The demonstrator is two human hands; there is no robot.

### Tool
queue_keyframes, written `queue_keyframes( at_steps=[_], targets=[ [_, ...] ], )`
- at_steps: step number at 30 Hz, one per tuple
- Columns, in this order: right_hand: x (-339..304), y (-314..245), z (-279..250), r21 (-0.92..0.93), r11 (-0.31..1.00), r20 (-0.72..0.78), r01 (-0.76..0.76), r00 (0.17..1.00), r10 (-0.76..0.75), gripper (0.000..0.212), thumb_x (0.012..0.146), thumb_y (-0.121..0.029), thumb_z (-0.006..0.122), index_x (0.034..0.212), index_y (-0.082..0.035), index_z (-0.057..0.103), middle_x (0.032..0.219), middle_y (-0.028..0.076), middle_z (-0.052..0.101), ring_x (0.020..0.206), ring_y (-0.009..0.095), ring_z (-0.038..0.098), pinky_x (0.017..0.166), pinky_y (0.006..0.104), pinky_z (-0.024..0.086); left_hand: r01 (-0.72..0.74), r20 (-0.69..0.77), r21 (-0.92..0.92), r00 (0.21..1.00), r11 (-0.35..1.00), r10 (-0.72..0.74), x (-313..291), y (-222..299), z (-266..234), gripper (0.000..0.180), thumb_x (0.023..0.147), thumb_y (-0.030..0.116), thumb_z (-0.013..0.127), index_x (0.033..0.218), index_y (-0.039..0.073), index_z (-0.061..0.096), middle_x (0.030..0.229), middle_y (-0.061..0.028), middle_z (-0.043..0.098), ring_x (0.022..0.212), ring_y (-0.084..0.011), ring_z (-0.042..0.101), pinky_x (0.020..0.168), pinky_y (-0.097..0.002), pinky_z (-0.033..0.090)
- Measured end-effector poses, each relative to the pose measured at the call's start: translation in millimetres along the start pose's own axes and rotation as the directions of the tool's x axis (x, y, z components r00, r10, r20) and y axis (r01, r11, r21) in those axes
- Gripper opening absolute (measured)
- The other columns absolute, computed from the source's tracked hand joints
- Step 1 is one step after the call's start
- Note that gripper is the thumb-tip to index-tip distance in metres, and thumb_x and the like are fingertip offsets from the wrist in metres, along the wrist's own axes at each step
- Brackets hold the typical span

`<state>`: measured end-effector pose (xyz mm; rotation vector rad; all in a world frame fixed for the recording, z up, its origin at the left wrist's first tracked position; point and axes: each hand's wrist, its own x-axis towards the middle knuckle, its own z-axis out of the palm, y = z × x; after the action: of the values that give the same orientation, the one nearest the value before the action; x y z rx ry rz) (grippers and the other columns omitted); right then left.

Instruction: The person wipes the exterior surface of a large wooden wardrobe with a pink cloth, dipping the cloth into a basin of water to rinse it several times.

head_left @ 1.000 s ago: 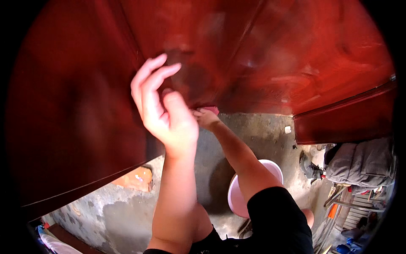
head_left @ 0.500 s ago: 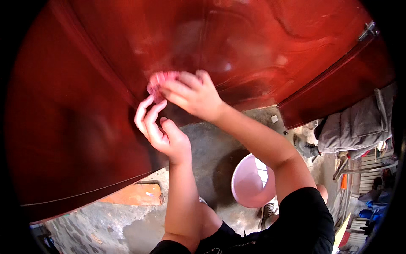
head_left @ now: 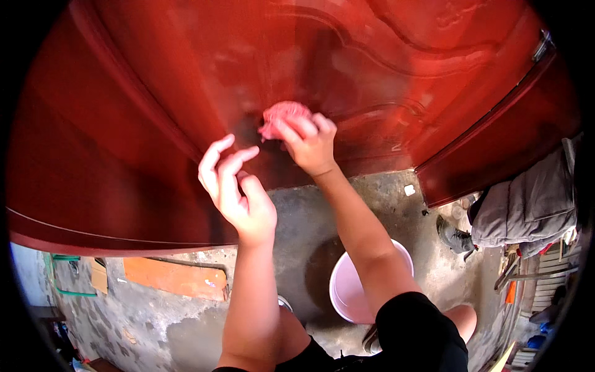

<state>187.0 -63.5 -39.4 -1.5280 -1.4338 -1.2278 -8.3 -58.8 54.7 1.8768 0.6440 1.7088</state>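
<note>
L hand (head_left: 240,201) raised, fingers (head_left: 211,167) loosely curled w/ gaps btwn, thumb (head_left: 254,191) bent alongside; L forearm (head_left: 253,297) near-vert. from lower edge. R hand (head_left: 311,141) slightly higher, R fingers (head_left: 303,127) bent, pinching, wrist (head_left: 326,170) fairly straight; R forearm (head_left: 354,217) slants up-left. Hands near each other, apart

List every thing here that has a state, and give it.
Left hand: empty, fingers loosely curled
Right hand: closed on the cloth
Pink cloth: bunched
Red panel: glossy, reflecting light
Pink basin: upright, partly hidden by the forearm; contents unclear
Orange board: lying flat
Grey padded fabric: folded over
</note>
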Motion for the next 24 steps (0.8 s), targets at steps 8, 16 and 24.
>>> queue_keyframes(
  at_steps=[8, 16, 24],
  targets=[
    [51.1, 70.9, -73.0, -0.017, 0.980, -0.041, -0.199, 0.979, 0.198, 0.054, 0.075, -0.008, 0.071, 0.126, -0.025, 0.066, 0.128, 0.002, 0.056, 0.115, 0.032, 0.050, 0.096, 0.0457, 0.044, 0.151, 0.103, -0.127, 0.985, 0.980, -0.139, -18.0, -13.6, 40.4, 0.033, 0.088, -0.010, 0.044, 0.107, 0.001, 0.069, 0.130, -0.0099, 0.059, 0.118, -0.0183, 0.057, 0.098, -0.0330, 0.048],
    [-6.7, 84.3, -224.1, 0.816, 0.002, 0.233, -0.578, 0.332, 0.914, 0.044, 0.084, 0.006, 0.053, 0.127, -0.005, 0.058, 0.112, 0.005, 0.060, 0.105, 0.019, 0.059, 0.104, 0.0356, 0.044, 0.687, 0.780, -0.190, 0.539, 0.702, -0.317, -91.7, 40.9, 102.1, 0.029, 0.105, 0.015, 0.056, 0.133, 0.006, 0.059, 0.131, -0.0065, 0.064, 0.118, -0.0161, 0.060, 0.101, -0.0331, 0.049],
    [-194.2, 1.7, -331.1, 0.318, -0.402, 0.570, -0.859, -0.166, 0.805, 0.052, 0.104, -0.037, 0.064, 0.135, 0.003, 0.052, 0.129, 0.012, 0.063, 0.117, 0.017, 0.060, 0.099, 0.0329, 0.050, 0.940, 0.928, 0.333, -0.314, 0.072, -0.199, -298.1, 51.4, 93.7, 0.054, 0.091, 0.020, 0.080, 0.138, 0.006, 0.058, 0.127, -0.0039, 0.066, 0.116, -0.0160, 0.062, 0.103, -0.0342, 0.048]
  ],
)
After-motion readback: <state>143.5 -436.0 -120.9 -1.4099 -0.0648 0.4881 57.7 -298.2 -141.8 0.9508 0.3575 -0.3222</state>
